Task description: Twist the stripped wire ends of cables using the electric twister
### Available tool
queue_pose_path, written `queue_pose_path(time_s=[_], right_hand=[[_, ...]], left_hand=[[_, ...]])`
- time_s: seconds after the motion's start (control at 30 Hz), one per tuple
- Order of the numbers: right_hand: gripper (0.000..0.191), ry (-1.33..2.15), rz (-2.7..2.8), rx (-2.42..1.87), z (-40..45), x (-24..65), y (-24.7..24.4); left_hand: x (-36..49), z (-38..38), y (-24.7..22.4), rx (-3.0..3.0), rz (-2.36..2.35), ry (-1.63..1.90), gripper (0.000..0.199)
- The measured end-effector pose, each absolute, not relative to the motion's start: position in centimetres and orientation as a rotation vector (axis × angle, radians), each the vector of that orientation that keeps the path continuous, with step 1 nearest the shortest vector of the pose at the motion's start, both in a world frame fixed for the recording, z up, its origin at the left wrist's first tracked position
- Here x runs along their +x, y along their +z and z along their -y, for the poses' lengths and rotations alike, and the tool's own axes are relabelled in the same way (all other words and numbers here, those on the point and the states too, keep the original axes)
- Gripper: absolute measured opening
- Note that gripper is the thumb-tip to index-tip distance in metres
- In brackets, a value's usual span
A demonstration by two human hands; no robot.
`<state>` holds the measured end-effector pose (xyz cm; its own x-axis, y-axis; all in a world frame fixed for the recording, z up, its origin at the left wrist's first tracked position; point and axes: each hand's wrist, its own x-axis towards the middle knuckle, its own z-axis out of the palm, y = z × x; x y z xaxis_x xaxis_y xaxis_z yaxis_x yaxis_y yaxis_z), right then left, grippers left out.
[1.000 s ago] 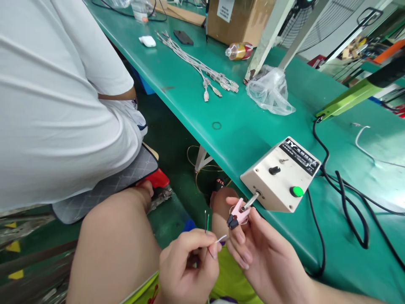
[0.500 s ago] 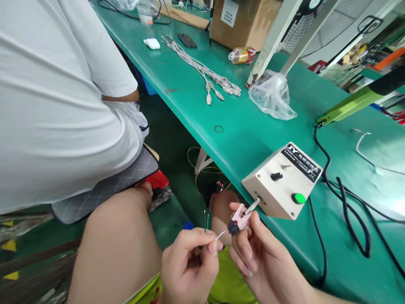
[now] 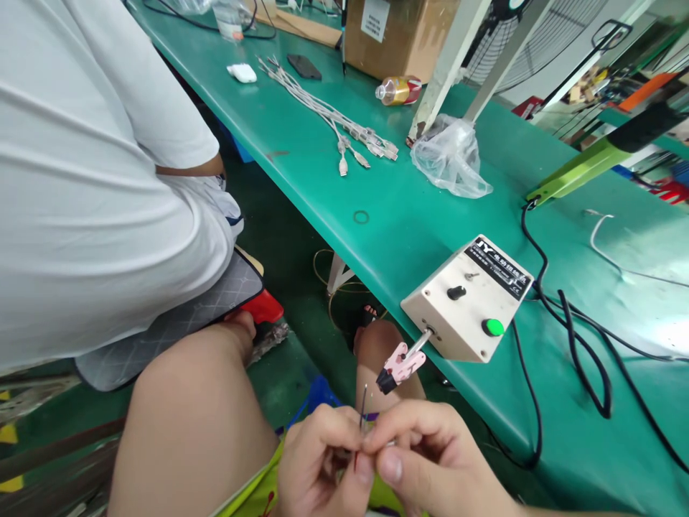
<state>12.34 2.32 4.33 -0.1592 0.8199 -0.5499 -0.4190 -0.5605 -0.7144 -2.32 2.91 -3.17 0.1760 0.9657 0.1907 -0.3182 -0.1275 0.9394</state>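
Observation:
My left hand (image 3: 326, 459) pinches thin wires (image 3: 364, 406) between thumb and fingertips; a dark strand points up and a short red one shows below. My right hand (image 3: 425, 452) is beside it, thumb and index finger closed at the same wires, the fingertips of both hands nearly touching. Just above them, a pink clip (image 3: 399, 368) with black tips sits on the metal shaft of a beige control box (image 3: 468, 298), touched by neither hand. The box has a black knob and a green button and stands at the bench edge.
A green bench (image 3: 323, 172) holds grey USB cables (image 3: 328, 115), a plastic bag (image 3: 452, 158), a bottle (image 3: 398, 91), a phone (image 3: 304, 67) and a cardboard box (image 3: 401, 36). Black cords (image 3: 570, 345) lie right of the control box. A person in a white shirt (image 3: 108, 194) sits at the left.
My right hand has let go of the pink clip and moved down-left to the wires at my left hand. The view has shifted slightly, so the bench things appear further left.

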Motion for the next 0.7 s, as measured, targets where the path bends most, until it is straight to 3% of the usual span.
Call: queue_pose_path(time_s=[0.2, 0.47, 0.7], right_hand=[[0.024, 1.896, 0.427, -1.164, -2.0, 12.7, 3.2], [0.026, 1.819, 0.411, -1.187, -2.1, 12.8, 3.7], [0.071, 1.664, 0.565, -1.444, -2.1, 13.1, 3.4]], left_hand=[[-1.9, -1.3, -4.1, 0.843, -0.671, 1.150, 0.035], [-2.2, -2.2, -3.6, 0.942, -0.686, 1.301, 0.025], [-2.6, -3.9, -3.9, 1.154, -0.809, 1.480, 0.008]])
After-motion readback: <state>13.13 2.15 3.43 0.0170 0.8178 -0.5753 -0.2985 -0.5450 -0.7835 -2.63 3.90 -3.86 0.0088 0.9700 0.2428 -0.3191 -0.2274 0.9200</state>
